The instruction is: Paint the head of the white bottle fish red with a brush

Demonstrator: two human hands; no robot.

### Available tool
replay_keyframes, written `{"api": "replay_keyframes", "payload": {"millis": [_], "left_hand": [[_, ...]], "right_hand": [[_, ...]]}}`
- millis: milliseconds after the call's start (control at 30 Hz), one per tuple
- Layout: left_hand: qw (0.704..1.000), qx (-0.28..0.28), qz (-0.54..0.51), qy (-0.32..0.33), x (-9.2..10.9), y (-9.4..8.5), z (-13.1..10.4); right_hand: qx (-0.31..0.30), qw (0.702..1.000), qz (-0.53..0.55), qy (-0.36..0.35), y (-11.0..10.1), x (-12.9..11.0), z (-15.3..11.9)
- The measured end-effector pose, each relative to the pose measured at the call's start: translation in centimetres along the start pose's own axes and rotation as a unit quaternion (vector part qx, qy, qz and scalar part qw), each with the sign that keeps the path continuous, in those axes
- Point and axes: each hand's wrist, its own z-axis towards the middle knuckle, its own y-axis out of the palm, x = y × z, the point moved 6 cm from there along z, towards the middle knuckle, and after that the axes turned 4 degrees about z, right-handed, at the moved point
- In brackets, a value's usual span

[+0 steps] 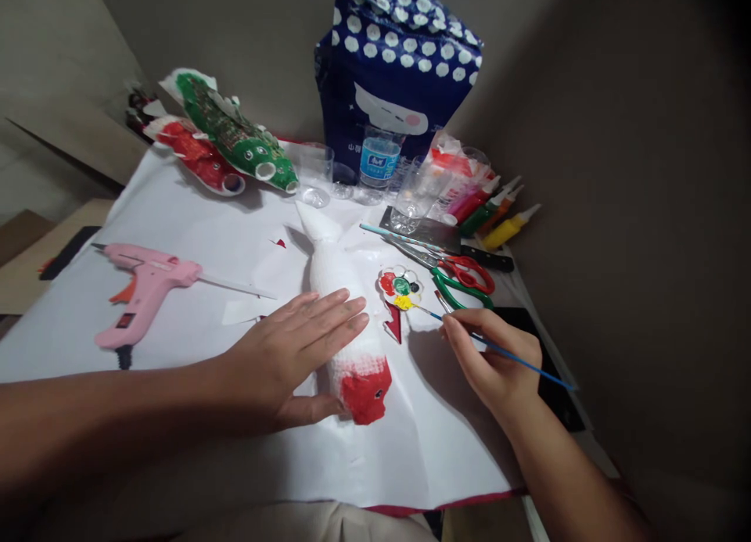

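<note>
A white fish-shaped form [337, 272] with a red painted head lies lengthwise on the white-covered table [205, 221]. My left hand [299, 346] rests on its body, fingers stretched out, thumb beside the red part. Between the fingers of my right hand [498, 354] is a thin blue paintbrush [516, 357], whose tip touches the yellow paint in a small flower-shaped palette [402, 287]. Red, green and black paint fill other wells. A dark red scrap [397, 323] lies just below the palette.
A pink glue gun [149, 284] lies at left. Green and red painted fish [235, 135] sit at back left. Clear cups [317, 174], a blue bag [399, 73] and paint tubes [508, 227] stand behind. Scissors [463, 288] and a black-handled knife [486, 257] lie right of the palette.
</note>
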Motion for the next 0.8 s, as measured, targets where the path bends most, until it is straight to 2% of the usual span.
{"api": "replay_keyframes", "payload": {"millis": [100,200,467,600,700,800], "left_hand": [[1.000,-0.001,-0.005,-0.004,0.0,-0.1,0.1],[1.000,-0.003,-0.005,-0.009,0.0,-0.1,0.1],[1.000,-0.006,-0.011,-0.013,0.0,-0.1,-0.1],[0.999,-0.026,-0.023,-0.014,-0.1,-0.1,-0.2],[0.999,-0.033,-0.036,-0.004,-0.1,-0.3,-0.1],[0.998,-0.038,-0.047,-0.009,-0.2,-0.4,-0.1]], "right_hand": [[0.008,0.994,0.061,0.089,0.3,1.3,0.1],[0.005,0.991,0.073,0.113,0.6,1.8,0.1],[-0.014,0.990,0.059,0.124,0.4,2.0,0.1],[0.033,0.987,0.057,0.150,-0.5,1.9,0.3],[0.059,0.985,0.077,0.144,-1.8,1.1,0.6],[0.021,0.990,0.088,0.104,-3.0,-0.7,0.6]]}}
